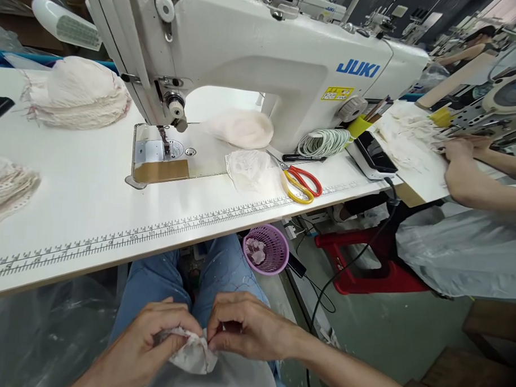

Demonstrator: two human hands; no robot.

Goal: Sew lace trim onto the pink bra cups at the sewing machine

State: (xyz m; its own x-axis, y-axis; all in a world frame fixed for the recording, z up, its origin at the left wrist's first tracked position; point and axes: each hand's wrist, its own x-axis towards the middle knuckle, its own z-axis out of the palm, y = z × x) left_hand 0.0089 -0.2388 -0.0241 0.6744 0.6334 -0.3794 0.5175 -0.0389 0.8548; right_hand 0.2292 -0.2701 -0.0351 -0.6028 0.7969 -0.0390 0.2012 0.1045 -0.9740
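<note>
Head view: the left hand (155,336) pinches a small white cloth (195,358) between thumb and fingers, while the right hand (251,329) nips its near side with the fingertips. The cloth is bunched over the lap, below the edge of the desk (80,193); held so from both sides, its edge is probably easier to see and work with the fingers. Both hands are well clear of the sewing machine (246,40).

A tall pile (81,94) of round pale pieces stands left of the needle, and a lace-edged stack (6,190) sits nearer on that side, both seemingly within easy reach. Scissors (303,184) lie near the front edge at the right, blades touching or nearly touching a lace piece (248,168), likely so they can be grabbed quickly. A pale pad (247,130) rests under the machine's arm, with coiled cord (323,144) and a pen (304,158) further right.

Below the desk, beside the right knee, a purple basket (280,248) holds crumpled pale scraps (256,251). A yellow holder (359,126) behind the cord carries thin sticks, too small to identify. Cardboard boxes (496,326) stand at the lower right, their contents hidden.
</note>
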